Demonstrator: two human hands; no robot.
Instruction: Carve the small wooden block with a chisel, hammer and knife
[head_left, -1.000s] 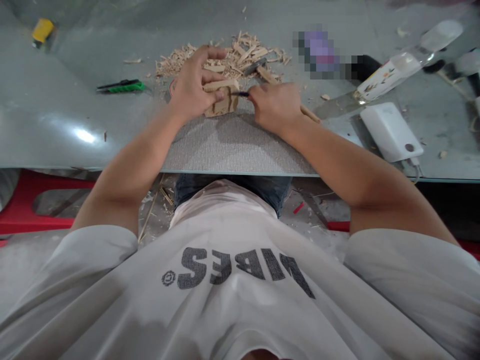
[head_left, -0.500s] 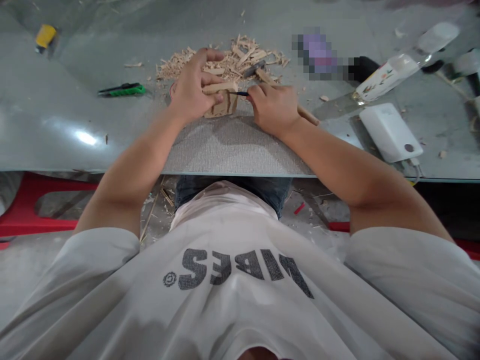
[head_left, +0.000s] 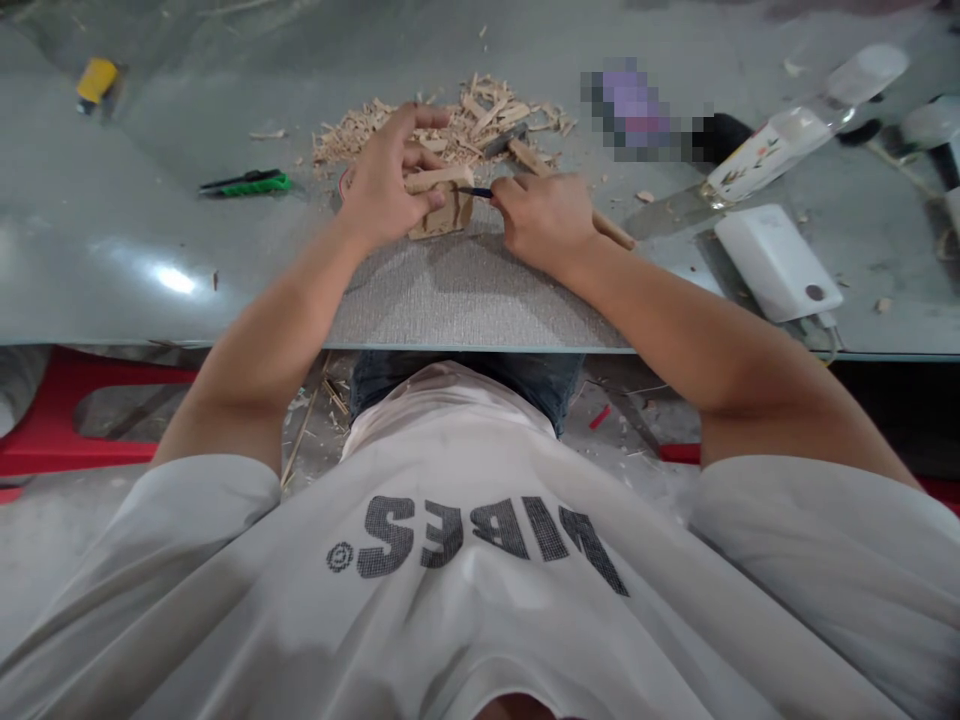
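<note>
A slim dark tool [head_left: 484, 192] points at a wooden block [head_left: 448, 218].

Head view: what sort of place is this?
Likely a makeshift woodworking spot at a table: wood shavings lie heaped on it, a green cutter lies off to the left, and the right hand holds a slim dark tool at a wooden block.

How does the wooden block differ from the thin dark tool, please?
The wooden block is pale tan; the thin dark tool looks blue-black. The wooden block is thick and broad, while the visible part of the thin dark tool is slender. The left grip holds the wooden block, the right grip the thin dark tool. Both are held.
</note>
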